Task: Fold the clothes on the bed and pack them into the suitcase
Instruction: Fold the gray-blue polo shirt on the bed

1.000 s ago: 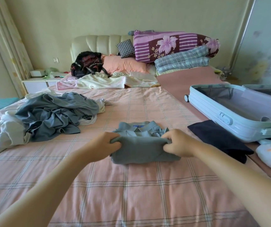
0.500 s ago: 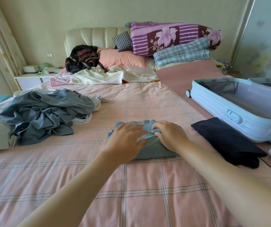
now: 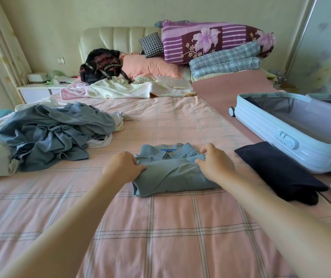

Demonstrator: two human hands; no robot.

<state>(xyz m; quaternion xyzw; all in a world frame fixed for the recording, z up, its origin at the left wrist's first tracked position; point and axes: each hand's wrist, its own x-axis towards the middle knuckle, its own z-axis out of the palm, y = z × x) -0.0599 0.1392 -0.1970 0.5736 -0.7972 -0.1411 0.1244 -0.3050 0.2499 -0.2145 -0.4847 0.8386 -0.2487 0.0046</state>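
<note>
The folded blue collared shirt (image 3: 172, 177) lies mid-bed (image 3: 160, 227), with the open suitcase (image 3: 260, 125) off to the right. The left hand (image 3: 123, 167) and right hand (image 3: 217, 164) both pinch its top fold. It looks soft, light and floppy, so it is probably best scooped from underneath at both ends.

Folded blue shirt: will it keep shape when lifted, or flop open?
Likely floppy: the blue shirt is soft cloth, creasing where the left hand and right hand grip it. Probably light: one thin garment. Layers may slide open unless supported at both ends.
</note>
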